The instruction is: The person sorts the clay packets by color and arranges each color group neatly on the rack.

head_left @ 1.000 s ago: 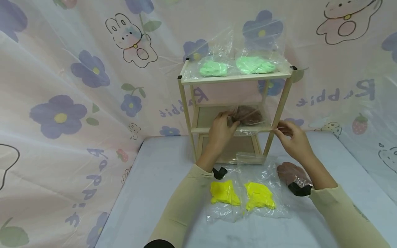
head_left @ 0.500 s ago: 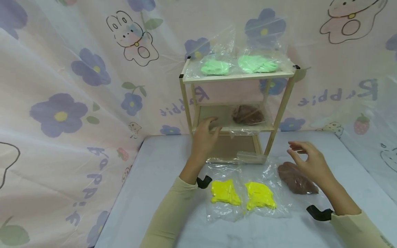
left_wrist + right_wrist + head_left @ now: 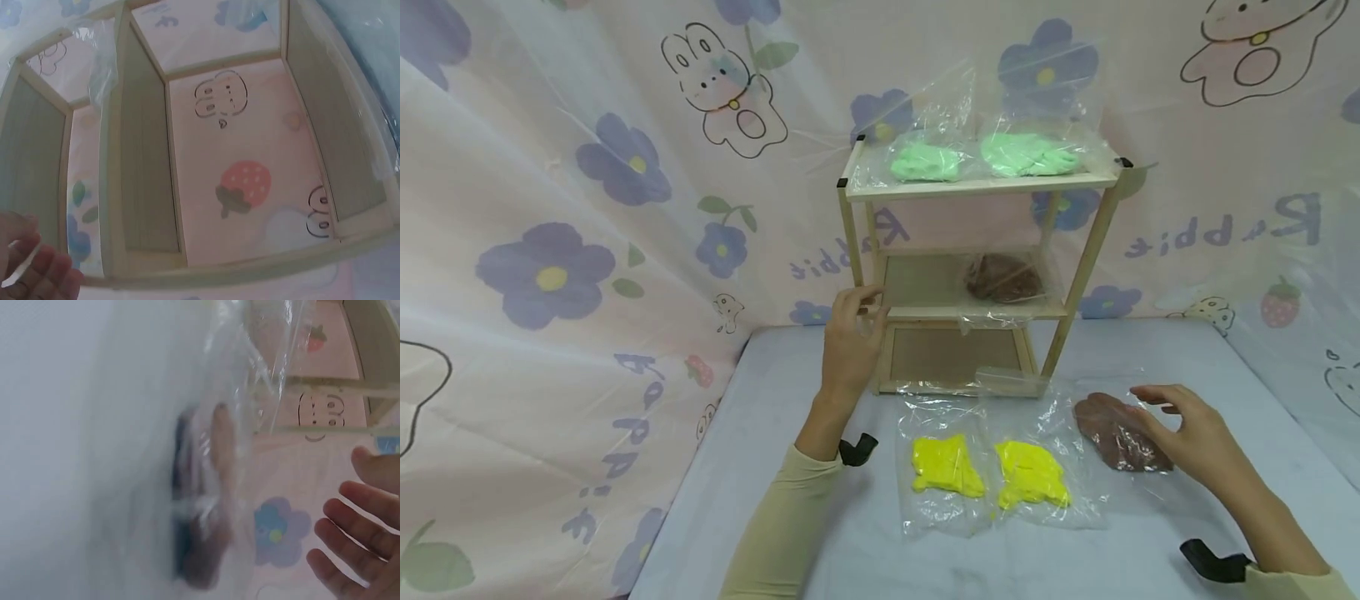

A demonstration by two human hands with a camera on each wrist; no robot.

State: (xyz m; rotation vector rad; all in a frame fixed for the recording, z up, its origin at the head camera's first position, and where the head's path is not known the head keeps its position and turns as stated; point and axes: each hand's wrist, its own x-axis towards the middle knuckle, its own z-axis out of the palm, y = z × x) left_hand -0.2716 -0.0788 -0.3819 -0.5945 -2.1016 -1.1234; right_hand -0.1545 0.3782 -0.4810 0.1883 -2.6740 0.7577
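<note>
In the head view my left hand (image 3: 853, 346) hovers by the left front post of a small wooden shelf rack (image 3: 977, 190), fingers loosely bent around nothing. Its fingertips also show at the lower left of the left wrist view. My right hand (image 3: 1187, 429) is over the right edge of a clear bag of brown, clay-like stuff (image 3: 1108, 429) on the table. In the right wrist view the right fingers (image 3: 359, 537) are spread and hold nothing, beside the blurred bag (image 3: 206, 506). A second brown bag (image 3: 1003, 279) lies on the middle shelf's right half, its plastic hanging over the front edge.
Two bags of pale green stuff, one left (image 3: 925, 162) and one right (image 3: 1030, 154), sit on the top shelf. Before the rack lie two yellow bags, left (image 3: 946, 468) and right (image 3: 1032, 475), on the white table (image 3: 760, 375). A printed curtain (image 3: 587, 333) stands behind.
The left hand has let go of the brown bag on the middle shelf and moved left. My right hand has left the rack's right post and moved down and right to the table's brown bag.
</note>
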